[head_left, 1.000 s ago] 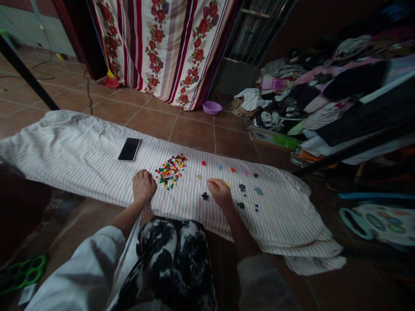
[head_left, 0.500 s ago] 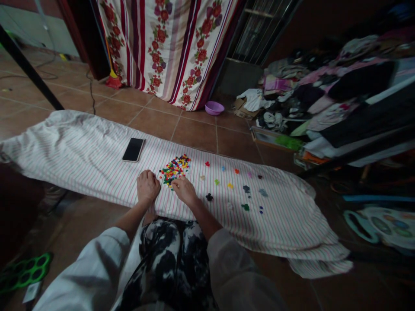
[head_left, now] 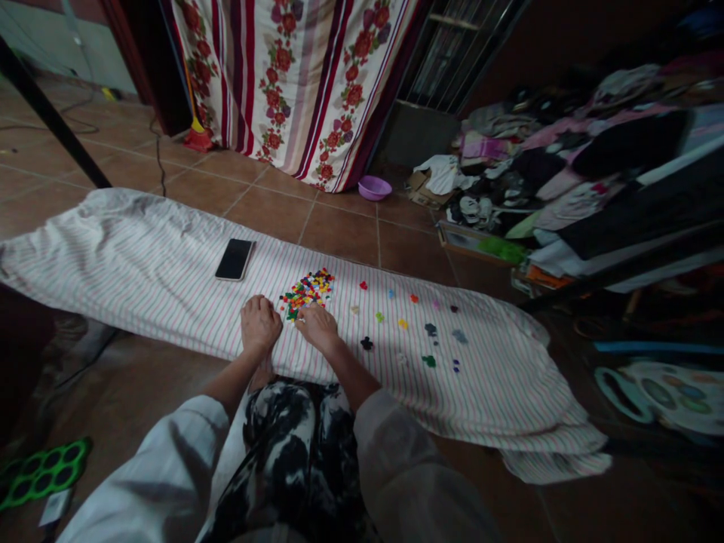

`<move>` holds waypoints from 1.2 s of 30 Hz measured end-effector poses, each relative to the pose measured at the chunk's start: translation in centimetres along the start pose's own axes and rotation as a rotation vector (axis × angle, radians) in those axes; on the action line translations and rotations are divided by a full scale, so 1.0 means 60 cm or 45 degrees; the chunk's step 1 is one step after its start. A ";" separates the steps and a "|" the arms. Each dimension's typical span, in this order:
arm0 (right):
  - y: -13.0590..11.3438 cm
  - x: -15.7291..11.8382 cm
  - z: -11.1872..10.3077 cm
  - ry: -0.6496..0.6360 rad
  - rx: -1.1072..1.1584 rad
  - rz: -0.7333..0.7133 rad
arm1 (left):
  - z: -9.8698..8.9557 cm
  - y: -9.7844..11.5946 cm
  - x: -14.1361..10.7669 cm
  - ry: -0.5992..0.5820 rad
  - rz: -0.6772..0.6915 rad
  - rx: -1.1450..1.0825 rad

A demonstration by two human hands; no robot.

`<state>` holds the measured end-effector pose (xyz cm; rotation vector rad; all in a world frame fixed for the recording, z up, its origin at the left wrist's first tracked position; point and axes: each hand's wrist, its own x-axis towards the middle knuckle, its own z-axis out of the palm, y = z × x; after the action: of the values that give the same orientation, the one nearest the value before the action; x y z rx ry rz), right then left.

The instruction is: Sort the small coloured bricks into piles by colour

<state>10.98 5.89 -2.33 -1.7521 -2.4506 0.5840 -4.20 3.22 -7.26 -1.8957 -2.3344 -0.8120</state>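
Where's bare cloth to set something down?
Left of the phone, the striped cloth lies bare, wrinkled toward its left end; also right of the rightmost gray cluster. Crowded: the multicolored pile, with the right hand at its near edge, and the small color clusters.

The light is dim overall, falling to near black at lower left and along the right edge. The striped cloth is palest at the centre, around the small colored pieces, which blur together. The left sleeve looks brighter than the greyer right sleeve. Wide-angle distortion stretches the frame's sides; the clothes heap at upper right is smeared and murky, while the flowered curtain at upper centre reads more clearly.
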 end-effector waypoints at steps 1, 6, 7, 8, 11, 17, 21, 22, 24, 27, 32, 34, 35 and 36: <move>-0.002 0.000 -0.001 -0.004 0.000 0.009 | 0.000 0.000 0.000 0.001 0.002 0.004; -0.004 0.001 0.004 0.002 0.041 0.045 | 0.001 -0.001 -0.001 0.004 0.015 0.003; -0.003 0.002 0.006 0.006 0.055 0.060 | 0.001 -0.001 -0.001 0.003 0.019 0.001; -0.002 0.003 0.008 0.008 0.070 0.073 | 0.002 -0.002 -0.001 0.003 0.023 0.000; 0.003 0.004 0.013 0.026 0.134 0.066 | 0.005 -0.004 -0.002 0.021 0.025 0.011; 0.017 0.003 0.019 0.164 0.407 0.068 | 0.002 -0.002 -0.001 0.013 0.021 0.009; 0.031 0.002 0.028 0.264 0.645 0.040 | -0.003 0.001 0.000 -0.012 0.011 0.034; 0.035 0.001 0.031 0.291 0.704 0.039 | -0.004 0.002 0.000 -0.014 0.013 0.044; 0.043 -0.003 0.038 0.340 0.787 0.042 | -0.005 0.002 0.000 -0.010 0.020 0.064; 0.051 -0.011 0.043 0.391 0.866 0.021 | -0.005 0.002 -0.001 -0.003 0.028 0.084; 0.061 -0.027 0.037 0.437 0.968 -0.013 | -0.005 0.001 -0.001 -0.020 0.035 0.092; 0.074 -0.034 0.033 0.459 0.983 0.008 | -0.006 0.001 -0.001 -0.017 0.039 0.090; 0.083 -0.037 0.031 0.481 0.997 0.023 | -0.006 0.000 -0.002 -0.014 0.042 0.092; 0.095 -0.040 0.030 0.514 1.012 0.036 | -0.006 0.000 -0.002 -0.003 0.041 0.102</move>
<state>16.45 4.78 -5.58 -1.3849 -1.5948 0.9271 -4.27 2.97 -7.00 -1.8977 -2.2944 -0.7025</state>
